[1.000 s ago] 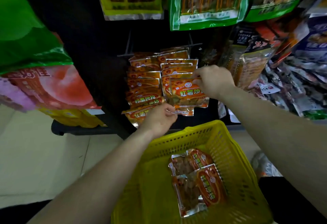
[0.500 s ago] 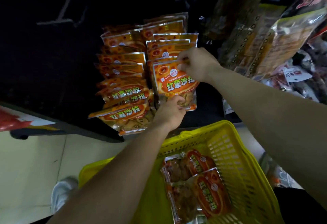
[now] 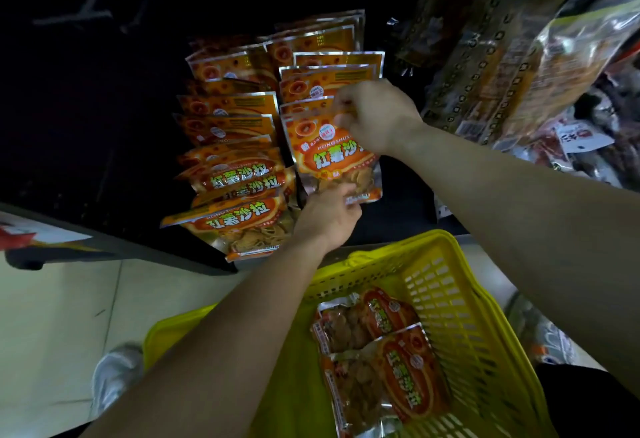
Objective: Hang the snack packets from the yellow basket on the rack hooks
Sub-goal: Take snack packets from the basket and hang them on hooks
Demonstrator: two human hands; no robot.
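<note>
Barely shifted either hand since half a second back; only drawn the right hand (image 3: 377, 119) a little further across the face of the front packet (image 3: 325, 157), covering the end of its label; reads as final seating on the hook rather than a fresh move.

Starting at the left: leaves the left column of hung packets (image 3: 239, 178) alone, fanned forward one over another; pinches the front packet's bottom edge with the left hand (image 3: 329, 219), fingers curled onto the foil, steadying it; grips the same packet's top edge with the right hand, fingers bunched and curled over the hang-hole area; cannot tell whether already threaded on the hook, hidden behind hand and packets; keeps it upright at the head of the right-hand column, touching the stack behind.

Has two more packets (image 3: 381, 344) lying flat in the yellow basket (image 3: 460, 316), lower right; so probably well on, not finished; should let go only once hung securely; risks dropping slippery foil otherwise.
</note>
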